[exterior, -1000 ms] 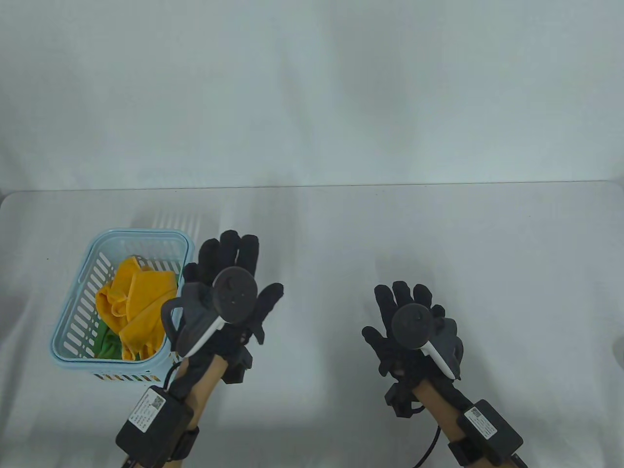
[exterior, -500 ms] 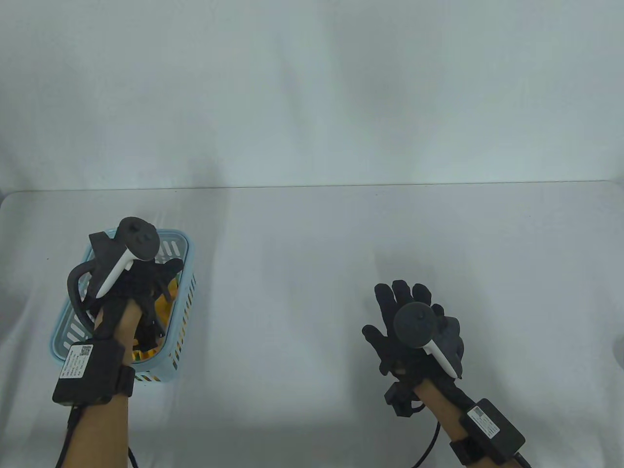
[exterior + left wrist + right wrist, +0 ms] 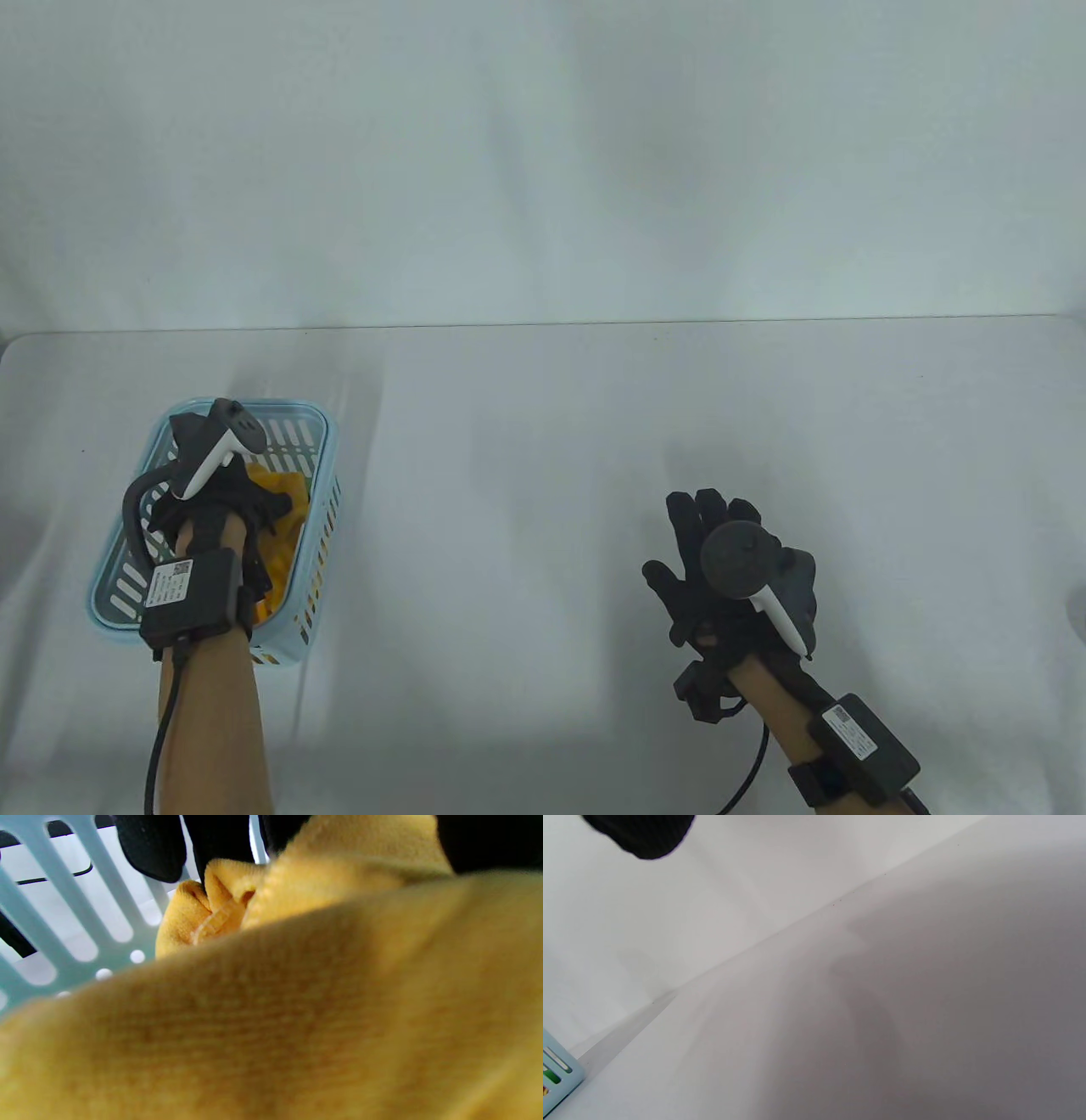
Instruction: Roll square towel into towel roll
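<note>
A crumpled yellow towel (image 3: 280, 491) lies in a light blue slotted basket (image 3: 327, 441) at the table's left. My left hand (image 3: 246, 509) reaches down into the basket and sits on the towel. In the left wrist view the towel (image 3: 297, 1005) fills the frame, and a fold of it bunches up between my dark fingers (image 3: 148, 844) and thumb, which grip it. My right hand (image 3: 704, 543) hovers flat over the bare table at the right, fingers straight and holding nothing. Only one fingertip (image 3: 645, 832) of it shows in the right wrist view.
The white table (image 3: 543, 475) runs back to a pale wall. The basket's wall (image 3: 63, 912) stands just beyond my left fingers. A corner of the basket (image 3: 558, 1073) shows at the lower left of the right wrist view.
My left hand swung left from beside the basket, then dropped down into it onto the yellow towel. My right hand shifted slightly right and stayed flat.
</note>
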The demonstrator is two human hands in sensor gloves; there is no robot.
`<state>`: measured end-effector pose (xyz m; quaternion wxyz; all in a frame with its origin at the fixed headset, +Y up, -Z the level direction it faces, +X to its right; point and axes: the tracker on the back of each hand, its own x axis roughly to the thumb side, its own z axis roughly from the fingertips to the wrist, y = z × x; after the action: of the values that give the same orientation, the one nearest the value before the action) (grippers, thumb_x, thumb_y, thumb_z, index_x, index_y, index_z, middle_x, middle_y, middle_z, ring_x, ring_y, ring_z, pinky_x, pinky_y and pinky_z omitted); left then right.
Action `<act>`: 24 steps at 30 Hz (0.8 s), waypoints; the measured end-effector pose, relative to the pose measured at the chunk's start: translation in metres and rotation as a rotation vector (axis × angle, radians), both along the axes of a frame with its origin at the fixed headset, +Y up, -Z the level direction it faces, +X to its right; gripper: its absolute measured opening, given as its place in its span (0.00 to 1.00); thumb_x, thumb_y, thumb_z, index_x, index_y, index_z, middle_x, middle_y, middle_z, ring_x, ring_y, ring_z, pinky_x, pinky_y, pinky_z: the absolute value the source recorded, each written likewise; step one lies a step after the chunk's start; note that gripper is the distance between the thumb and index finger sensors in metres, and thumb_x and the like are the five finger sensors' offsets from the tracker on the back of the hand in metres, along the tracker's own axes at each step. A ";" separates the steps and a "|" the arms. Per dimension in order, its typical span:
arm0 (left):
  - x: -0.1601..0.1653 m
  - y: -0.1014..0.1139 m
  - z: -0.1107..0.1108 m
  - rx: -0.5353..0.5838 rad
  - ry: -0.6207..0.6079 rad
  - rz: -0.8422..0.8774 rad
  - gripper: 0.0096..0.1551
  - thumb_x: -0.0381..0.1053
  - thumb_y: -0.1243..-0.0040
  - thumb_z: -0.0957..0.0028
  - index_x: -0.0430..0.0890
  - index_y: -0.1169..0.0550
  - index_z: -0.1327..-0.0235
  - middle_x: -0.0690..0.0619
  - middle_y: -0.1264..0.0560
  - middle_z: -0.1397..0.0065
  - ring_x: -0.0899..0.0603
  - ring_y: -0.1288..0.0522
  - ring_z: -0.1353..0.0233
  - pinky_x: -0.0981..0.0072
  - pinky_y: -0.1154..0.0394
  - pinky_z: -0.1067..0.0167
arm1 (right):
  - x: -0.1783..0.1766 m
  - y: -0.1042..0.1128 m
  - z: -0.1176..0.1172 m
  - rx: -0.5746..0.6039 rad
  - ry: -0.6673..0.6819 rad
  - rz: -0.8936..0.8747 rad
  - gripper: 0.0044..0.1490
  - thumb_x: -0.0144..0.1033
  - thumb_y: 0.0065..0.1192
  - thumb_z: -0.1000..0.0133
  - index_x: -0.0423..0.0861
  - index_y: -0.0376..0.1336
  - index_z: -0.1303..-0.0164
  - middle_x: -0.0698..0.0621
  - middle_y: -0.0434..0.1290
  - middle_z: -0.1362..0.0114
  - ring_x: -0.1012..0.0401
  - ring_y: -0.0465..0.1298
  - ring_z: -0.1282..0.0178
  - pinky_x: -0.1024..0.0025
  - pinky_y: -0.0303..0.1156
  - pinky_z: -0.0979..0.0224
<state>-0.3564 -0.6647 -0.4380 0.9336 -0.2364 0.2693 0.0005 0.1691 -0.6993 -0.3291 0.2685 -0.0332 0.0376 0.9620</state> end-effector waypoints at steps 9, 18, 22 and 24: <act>0.005 -0.019 -0.005 -0.027 -0.036 -0.081 0.55 0.64 0.36 0.65 0.54 0.44 0.22 0.51 0.43 0.18 0.36 0.34 0.23 0.39 0.36 0.27 | 0.002 -0.002 -0.001 -0.012 -0.009 -0.011 0.51 0.64 0.55 0.57 0.70 0.36 0.29 0.62 0.36 0.15 0.49 0.33 0.13 0.35 0.33 0.20; 0.005 -0.014 -0.006 0.037 -0.044 -0.107 0.37 0.52 0.33 0.59 0.55 0.31 0.32 0.54 0.31 0.29 0.44 0.23 0.36 0.46 0.27 0.33 | 0.004 -0.002 -0.001 -0.019 -0.027 -0.037 0.50 0.63 0.55 0.57 0.69 0.36 0.29 0.62 0.36 0.15 0.49 0.34 0.13 0.35 0.34 0.20; 0.007 -0.001 -0.004 0.051 -0.054 -0.143 0.32 0.50 0.33 0.59 0.56 0.26 0.37 0.55 0.27 0.33 0.45 0.20 0.39 0.47 0.25 0.35 | 0.005 -0.001 -0.001 -0.021 -0.026 -0.041 0.50 0.63 0.55 0.57 0.69 0.37 0.28 0.62 0.37 0.15 0.49 0.34 0.13 0.35 0.34 0.20; 0.007 0.011 -0.001 0.084 -0.045 -0.141 0.31 0.50 0.33 0.59 0.56 0.26 0.38 0.56 0.26 0.33 0.45 0.19 0.39 0.47 0.25 0.35 | 0.005 0.000 -0.001 -0.017 -0.029 -0.048 0.50 0.63 0.55 0.57 0.69 0.37 0.28 0.62 0.38 0.16 0.49 0.35 0.13 0.35 0.34 0.20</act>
<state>-0.3492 -0.6540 -0.4394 0.9462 -0.1774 0.2640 -0.0592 0.1745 -0.6992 -0.3303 0.2919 -0.0486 0.0426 0.9543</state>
